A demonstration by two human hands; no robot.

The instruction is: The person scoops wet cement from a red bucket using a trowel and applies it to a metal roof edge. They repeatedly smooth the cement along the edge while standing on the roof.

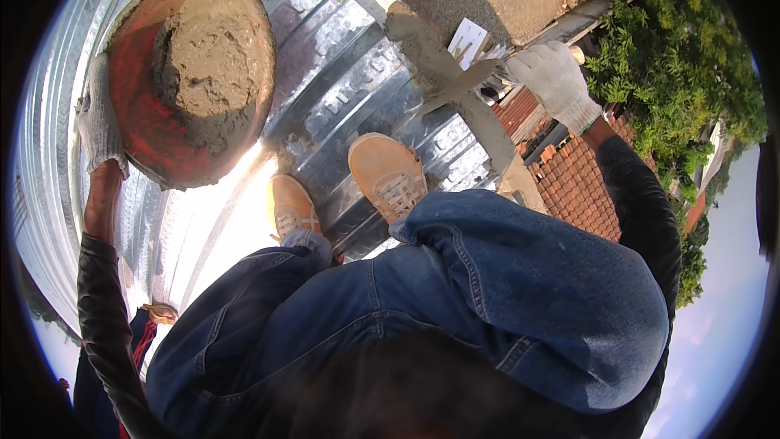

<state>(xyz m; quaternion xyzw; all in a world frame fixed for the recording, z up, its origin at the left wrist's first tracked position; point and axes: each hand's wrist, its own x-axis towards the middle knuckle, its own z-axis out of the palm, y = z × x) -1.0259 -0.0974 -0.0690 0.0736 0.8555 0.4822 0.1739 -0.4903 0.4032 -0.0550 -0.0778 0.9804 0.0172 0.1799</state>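
One bucket is steadied at its side by the gloved left hand, grip unclear; well apart, a trowel is clasped over the ledge by the gloved right hand. Ledge seemingly being coated; next, mortar should be smoothed along it.

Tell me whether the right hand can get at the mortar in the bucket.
Probably yes: the right hand holds a trowel, the bucket is open, and the left hand, at its left side, leaves the mortar uncovered.
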